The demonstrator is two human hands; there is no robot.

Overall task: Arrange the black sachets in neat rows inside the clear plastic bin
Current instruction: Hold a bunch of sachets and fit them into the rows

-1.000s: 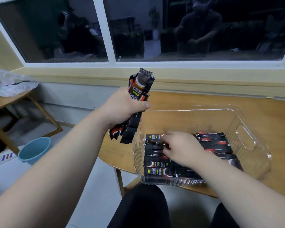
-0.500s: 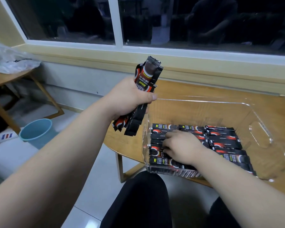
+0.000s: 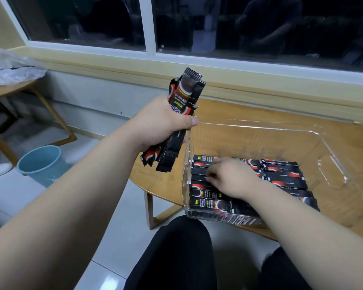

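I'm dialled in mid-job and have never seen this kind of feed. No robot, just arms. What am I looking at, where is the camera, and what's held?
There is no machine: these are a person's bare arms, filmed by one wide-angle camera on their head, looking down. The left hand grips a bundle of black sachets beside the clear bin, which sits on a wooden table. The right hand rests inside the bin on sachets laid in rows; whether it pinches one is unclear. A blue bucket stands on the floor.
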